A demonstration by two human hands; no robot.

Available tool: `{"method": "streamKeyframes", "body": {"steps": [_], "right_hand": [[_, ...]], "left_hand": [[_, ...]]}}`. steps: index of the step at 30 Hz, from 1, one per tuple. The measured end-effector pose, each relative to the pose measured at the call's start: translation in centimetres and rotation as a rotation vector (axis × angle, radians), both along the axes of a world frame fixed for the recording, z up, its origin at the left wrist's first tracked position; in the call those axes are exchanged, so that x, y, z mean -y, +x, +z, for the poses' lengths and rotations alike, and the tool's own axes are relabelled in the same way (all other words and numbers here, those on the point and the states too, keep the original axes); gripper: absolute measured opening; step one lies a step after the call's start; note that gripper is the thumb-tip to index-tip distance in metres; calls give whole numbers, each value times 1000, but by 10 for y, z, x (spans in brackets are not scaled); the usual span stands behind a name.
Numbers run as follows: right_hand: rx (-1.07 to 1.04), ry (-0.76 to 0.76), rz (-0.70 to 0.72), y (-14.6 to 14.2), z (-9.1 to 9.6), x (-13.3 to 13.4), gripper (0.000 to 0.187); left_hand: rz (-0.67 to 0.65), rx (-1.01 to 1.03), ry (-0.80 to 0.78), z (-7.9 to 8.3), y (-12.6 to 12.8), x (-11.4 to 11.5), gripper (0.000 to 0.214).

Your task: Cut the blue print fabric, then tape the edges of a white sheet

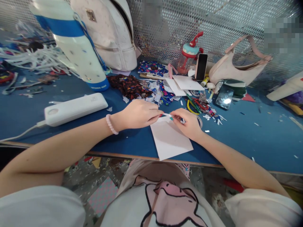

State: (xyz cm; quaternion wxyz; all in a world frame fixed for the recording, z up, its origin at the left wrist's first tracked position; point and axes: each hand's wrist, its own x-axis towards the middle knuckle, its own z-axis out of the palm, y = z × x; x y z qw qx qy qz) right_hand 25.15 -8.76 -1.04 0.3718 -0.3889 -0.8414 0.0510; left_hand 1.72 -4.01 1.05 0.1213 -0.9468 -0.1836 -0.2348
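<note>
Left hand (139, 115), right hand (188, 123), both pinching a white strip (167, 114) — looks light, bendy, best held by its ends — paper (170, 138) just under the fingers.

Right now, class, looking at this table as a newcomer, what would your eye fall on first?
Probably the tall white-and-blue bottle, looming at the left beside a pale backpack. Next, the left hand and right hand meet mid-picture over the blue table, pinching a narrow white strip by a white sheet's far edge. Behind them, a cup with a red spout stands out against the perforated metal panel.
</note>
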Motion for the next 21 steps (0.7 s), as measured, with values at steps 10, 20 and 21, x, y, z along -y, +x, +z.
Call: {"method": "streamKeyframes", "body": {"steps": [10,20,21], "right_hand": [[27,-97,63,7,-5,-10,15],[123,-219,174,12,4,-8,13],[131,-211,179,11,6,-6,12]], "left_hand": [[-21,-243,-461,1,-5,-15,31],[-229,-263,-605,-9,0,-16,48],[-228,-267,-598,-8,0,-15,46]]}}
